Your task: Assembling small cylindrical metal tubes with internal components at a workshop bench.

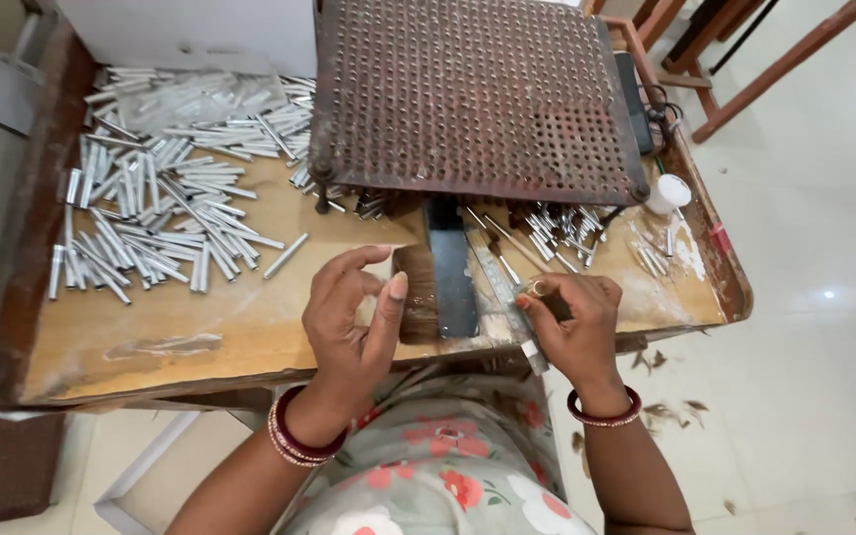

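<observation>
Bristles (416, 294) in a brown bundle are touched by the half-curled left hand (351, 322). A small brush (544, 294) is pinched in the closed fingers (537, 310) of the right hand (577, 322), beside a pile of metal tubes (156, 213).

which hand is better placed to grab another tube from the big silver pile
Left, probably. The left hand is open, holds nothing and sits nearer the pile of silver tubes. The right hand is closed on a small tube.

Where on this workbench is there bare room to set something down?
Bare wood lies on the table between the pile of metal tubes and the front edge, left of the left hand. Under the perforated tray it is crowded.
</observation>
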